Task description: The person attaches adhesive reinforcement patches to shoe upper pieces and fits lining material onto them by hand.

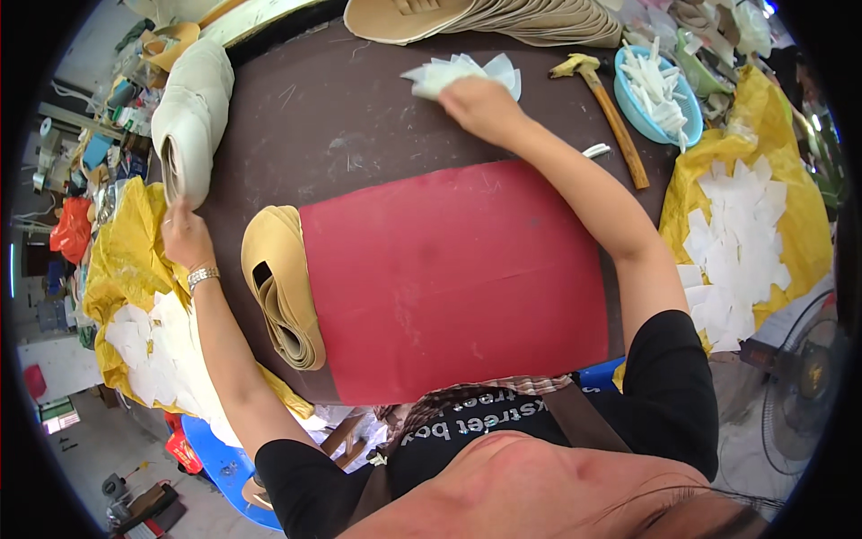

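At the left table edge, my left hand [188, 237] is closed, its fingertips pinching the near end of a long stack of pale shoe uppers [194, 103]. Its fingers are slightly blurred. My right hand [480, 108] reaches to the far side of the table. There its fingers are closed on thin white pieces [469, 70] fanned out in a small pile; the fingertips are partly hidden. Between my arms lies a red mat [458, 287]. Folded tan shoe uppers [277, 238] rest along the mat's left edge, a black patch showing on top.
A hammer [612, 117] with a wooden handle lies at the far right, beside a blue basket [639, 112] of white strips. Tan stacked pieces [539, 22] line the far edge. Yellow bags [750, 135] holding white pieces flank the table. A fan [799, 386] stands at right.
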The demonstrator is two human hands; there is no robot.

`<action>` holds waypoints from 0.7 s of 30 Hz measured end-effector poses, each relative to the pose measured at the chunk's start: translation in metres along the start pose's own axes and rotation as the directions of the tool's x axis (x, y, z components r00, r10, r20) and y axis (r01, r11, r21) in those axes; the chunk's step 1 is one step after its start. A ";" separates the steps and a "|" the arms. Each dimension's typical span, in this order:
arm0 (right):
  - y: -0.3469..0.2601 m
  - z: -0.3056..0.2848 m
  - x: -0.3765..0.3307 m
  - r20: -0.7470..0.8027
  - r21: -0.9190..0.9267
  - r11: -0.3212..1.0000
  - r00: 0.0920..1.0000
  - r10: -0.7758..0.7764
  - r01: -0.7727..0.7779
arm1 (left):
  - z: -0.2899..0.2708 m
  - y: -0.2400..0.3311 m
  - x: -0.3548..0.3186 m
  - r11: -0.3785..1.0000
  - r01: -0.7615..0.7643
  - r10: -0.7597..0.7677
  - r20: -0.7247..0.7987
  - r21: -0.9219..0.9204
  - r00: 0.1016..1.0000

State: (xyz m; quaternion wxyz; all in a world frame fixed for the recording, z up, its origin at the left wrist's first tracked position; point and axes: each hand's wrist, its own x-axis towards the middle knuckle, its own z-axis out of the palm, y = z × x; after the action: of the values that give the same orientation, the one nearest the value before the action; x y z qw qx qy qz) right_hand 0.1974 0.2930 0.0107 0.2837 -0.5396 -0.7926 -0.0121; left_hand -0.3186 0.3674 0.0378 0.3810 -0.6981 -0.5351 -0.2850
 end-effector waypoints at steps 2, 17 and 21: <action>-0.005 -0.030 0.009 -0.053 0.347 0.862 0.910 0.411 -0.369 | -0.019 0.007 0.013 0.966 0.195 -0.199 -0.008 -0.172 0.980; -0.017 -0.094 -0.059 0.091 0.993 -0.116 0.512 0.854 0.016 | -0.010 0.032 -0.027 0.887 0.433 -0.401 0.192 -0.164 0.896; -0.024 -0.079 -0.068 0.223 0.957 -0.283 0.475 0.851 0.058 | 0.000 0.028 -0.011 0.969 0.238 -0.207 0.303 -0.069 0.930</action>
State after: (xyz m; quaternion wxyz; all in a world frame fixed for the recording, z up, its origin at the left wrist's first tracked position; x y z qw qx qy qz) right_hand 0.2291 0.1998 0.0528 0.7817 -0.3823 -0.1006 0.4823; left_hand -0.2945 0.3574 0.0228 0.2254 -0.6863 -0.6459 -0.2471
